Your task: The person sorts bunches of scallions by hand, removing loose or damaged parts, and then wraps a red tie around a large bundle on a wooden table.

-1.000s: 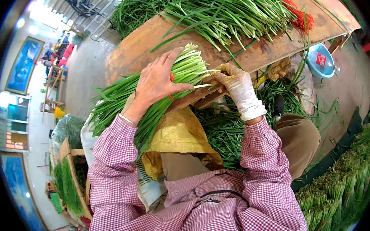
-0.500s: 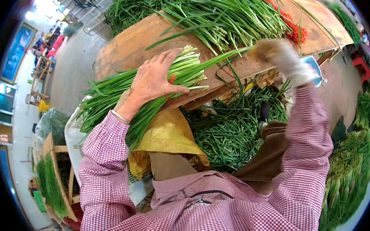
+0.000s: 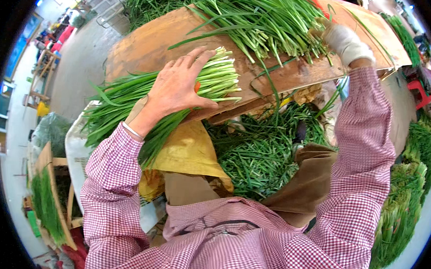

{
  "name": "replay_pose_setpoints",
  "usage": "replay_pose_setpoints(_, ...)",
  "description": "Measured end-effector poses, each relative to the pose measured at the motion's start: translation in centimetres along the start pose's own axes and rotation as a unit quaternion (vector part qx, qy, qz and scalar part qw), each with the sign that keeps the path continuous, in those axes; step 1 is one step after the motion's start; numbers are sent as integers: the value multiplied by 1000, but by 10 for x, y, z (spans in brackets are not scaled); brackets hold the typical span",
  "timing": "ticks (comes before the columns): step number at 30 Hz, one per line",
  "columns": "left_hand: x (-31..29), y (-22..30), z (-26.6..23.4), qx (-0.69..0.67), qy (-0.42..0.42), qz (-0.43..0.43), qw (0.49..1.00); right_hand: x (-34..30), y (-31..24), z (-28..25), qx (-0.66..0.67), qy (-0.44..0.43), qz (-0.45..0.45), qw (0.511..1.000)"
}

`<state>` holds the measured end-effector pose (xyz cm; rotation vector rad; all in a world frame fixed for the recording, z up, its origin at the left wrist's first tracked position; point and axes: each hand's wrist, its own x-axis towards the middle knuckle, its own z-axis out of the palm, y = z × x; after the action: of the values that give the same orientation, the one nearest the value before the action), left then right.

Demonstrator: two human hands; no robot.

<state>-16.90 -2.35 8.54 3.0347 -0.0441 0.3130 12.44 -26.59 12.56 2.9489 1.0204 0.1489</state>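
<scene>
One bare left hand (image 3: 179,86) clamped around one long green bundle of pale-ended stalks (image 3: 218,78), over the near edge of one brown wooden surface (image 3: 152,48); farther, one white-gloved right hand (image 3: 340,38) (closure cannot be told) at one green stalk heap (image 3: 267,25).

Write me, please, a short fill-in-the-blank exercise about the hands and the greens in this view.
1. While the left hand holding the green bundle is bare, the right hand wears a ____.
2. The larger pile of stalks lies on a board made of ____.
3. The sheet between the board and the person's shirt is coloured ____.

Missing words: glove; wood; yellow.
</scene>
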Motion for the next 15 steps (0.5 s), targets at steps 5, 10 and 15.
replay_pose_setpoints(5, 7, 9, 3, 52, 4, 6, 999, -95, -74, 43, 345, 91, -64, 932)
replay_pose_setpoints(10, 19, 12, 10, 7, -5, -75, 997, -127, -147, 79, 357, -68, -130, 922)
replay_pose_setpoints(15, 21, 13, 12, 22, -6, -52, 998, -97, -148, 89, 446, -105, -170, 872)
